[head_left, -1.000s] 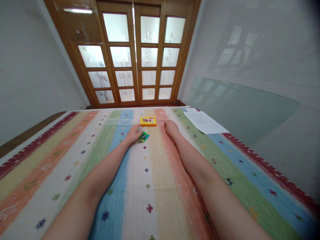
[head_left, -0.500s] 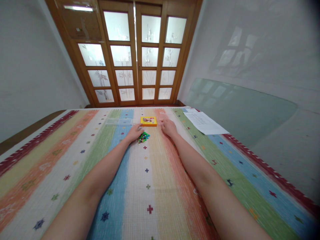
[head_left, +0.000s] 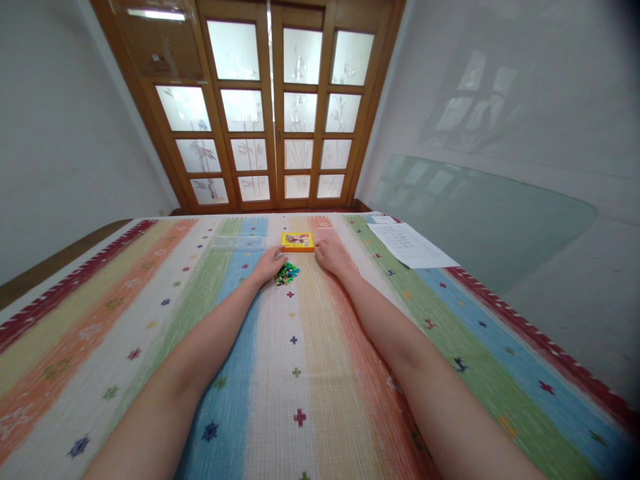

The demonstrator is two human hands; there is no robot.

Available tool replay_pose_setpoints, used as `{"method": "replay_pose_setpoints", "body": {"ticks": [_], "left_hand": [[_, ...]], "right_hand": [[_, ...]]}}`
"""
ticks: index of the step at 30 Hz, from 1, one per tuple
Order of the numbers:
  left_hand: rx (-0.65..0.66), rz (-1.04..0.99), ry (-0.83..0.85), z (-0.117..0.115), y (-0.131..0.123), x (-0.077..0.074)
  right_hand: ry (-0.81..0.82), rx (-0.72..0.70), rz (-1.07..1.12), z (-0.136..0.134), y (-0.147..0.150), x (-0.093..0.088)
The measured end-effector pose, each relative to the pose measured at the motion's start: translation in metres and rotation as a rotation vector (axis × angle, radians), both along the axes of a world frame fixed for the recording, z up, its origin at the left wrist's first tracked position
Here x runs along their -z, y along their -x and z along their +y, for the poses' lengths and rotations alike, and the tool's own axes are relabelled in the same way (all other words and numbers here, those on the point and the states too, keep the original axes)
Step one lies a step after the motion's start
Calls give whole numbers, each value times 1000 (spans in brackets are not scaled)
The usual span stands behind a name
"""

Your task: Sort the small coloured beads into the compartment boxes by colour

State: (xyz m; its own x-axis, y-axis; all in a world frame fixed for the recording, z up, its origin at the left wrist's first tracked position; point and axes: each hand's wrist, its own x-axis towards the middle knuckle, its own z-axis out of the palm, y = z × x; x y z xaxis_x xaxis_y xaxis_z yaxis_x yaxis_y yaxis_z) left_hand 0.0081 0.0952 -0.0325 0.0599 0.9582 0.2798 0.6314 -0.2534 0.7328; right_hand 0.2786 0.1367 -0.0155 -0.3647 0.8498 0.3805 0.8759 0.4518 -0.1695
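Head cam: yellow box (head_left: pixel 297 242) sitting btwn L & R fingertips.
L hand (head_left: pixel 270 265) resting w/ fingers by box's near-L corner, thumb beside colored pcs (head_left: pixel 287 274); R hand (head_left: pixel 331 257) holding bent fingers at box's R edge. Can't tell if either's gripping. Clear tray (head_left: pixel 235 245) lying L of L fingers.

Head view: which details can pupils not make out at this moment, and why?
Head view, too small: the writing on the paper sheet.
Head view, too small and overlapping: the number of colourful pieces.
Head view, hidden by the right hand: part of the clear plastic item behind it.
Head view, too small: whether the left hand pinches anything.
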Motion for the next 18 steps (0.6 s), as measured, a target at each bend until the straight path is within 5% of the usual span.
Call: {"method": "replay_pose_setpoints", "body": {"ticks": [10, 18], "left_hand": [[-11, 7, -37, -3, -5, -4], [-25, -43, -172, -8, -8, -9]], "right_hand": [[6, -8, 11, -8, 9, 1], [16, 78, 274, -8, 12, -1]]}}
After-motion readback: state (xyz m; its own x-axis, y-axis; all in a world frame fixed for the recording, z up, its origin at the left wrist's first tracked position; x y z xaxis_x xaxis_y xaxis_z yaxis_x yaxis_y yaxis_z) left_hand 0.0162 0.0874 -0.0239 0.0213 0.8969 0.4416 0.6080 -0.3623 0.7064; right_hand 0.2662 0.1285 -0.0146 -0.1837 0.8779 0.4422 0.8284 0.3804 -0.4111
